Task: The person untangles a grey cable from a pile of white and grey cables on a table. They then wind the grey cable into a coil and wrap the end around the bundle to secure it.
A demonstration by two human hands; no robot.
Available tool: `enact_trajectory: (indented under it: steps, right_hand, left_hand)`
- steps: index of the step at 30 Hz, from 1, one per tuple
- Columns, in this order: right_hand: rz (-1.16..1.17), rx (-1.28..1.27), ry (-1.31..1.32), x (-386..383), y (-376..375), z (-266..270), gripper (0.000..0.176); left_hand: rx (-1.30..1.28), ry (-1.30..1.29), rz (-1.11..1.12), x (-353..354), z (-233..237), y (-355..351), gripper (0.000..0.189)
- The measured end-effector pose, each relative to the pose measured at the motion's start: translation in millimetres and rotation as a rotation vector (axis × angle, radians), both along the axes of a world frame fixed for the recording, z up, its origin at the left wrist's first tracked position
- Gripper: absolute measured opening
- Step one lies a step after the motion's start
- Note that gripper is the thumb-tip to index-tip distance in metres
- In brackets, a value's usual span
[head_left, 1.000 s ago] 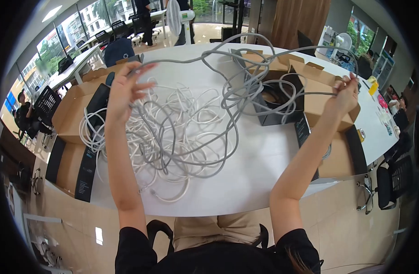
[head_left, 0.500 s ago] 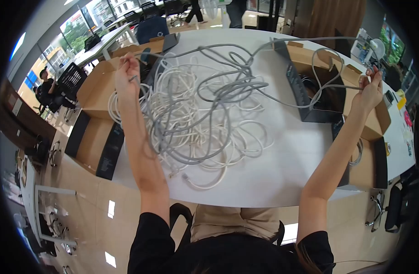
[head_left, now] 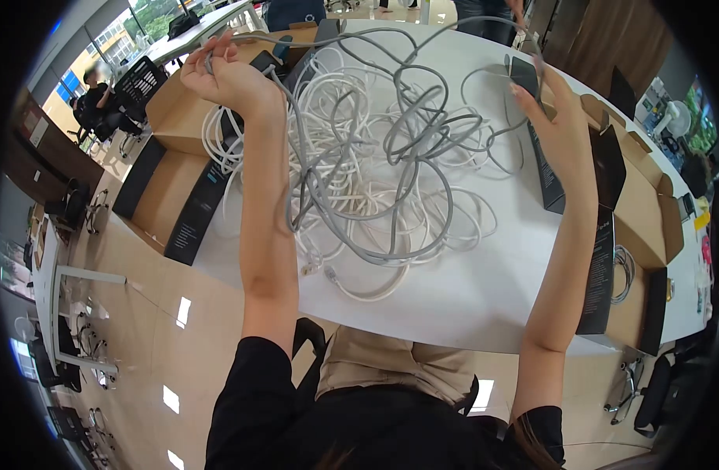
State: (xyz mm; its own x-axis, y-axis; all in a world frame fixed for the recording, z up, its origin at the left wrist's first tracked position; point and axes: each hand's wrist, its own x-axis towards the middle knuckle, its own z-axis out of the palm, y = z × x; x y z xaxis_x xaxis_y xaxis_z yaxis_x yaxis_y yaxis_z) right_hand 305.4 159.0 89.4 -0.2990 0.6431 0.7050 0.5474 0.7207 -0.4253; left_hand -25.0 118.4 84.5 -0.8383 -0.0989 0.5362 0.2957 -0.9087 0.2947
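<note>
Grey network cable (head_left: 367, 257) lies in loose, tangled loops over a heap of white cables (head_left: 340, 117) on the white table. My left hand (head_left: 230, 78) is raised at the upper left, its fingers curled around a strand of the grey cable. My right hand (head_left: 559, 129) is up on the right, thumb and fingers apart. A raised loop of the grey cable passes at its fingertips; no firm grip shows. Two cable plugs (head_left: 330, 272) lie near the table's front edge, below the heap.
An open black cardboard box (head_left: 152, 196) stands at the left, another box (head_left: 285, 48) behind the heap. On the right are more open boxes, one (head_left: 649, 301) holding a coiled cable (head_left: 623, 274). A person (head_left: 101, 102) sits far left; another person (head_left: 488, 22) stands beyond the table.
My right hand has moved inward to the left and opened from its pinch on the grey cable. My left hand has risen slightly with its strand. The grey loops have shifted; the view has turned.
</note>
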Motion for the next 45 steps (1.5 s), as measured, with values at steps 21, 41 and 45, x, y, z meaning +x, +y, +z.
enact_trajectory:
  steps: [21, 41, 45]
  right_hand:
    - [0.15, 0.005, -0.031, 10.1, 13.6, 0.7, 0.026]
    - [-0.042, -0.102, 0.284, 92.7, 60.2, 0.7, 0.023]
    - [-0.126, -0.172, 0.333, 87.1, 42.7, 10.8, 0.026]
  left_hand:
    - [0.184, -0.207, -0.169, -48.8, 7.2, -22.4, 0.017]
    - [-1.253, 1.004, -0.2, 37.0, 8.0, -15.2, 0.033]
    - [-1.172, 1.193, -0.291, 77.7, 25.6, -41.5, 0.035]
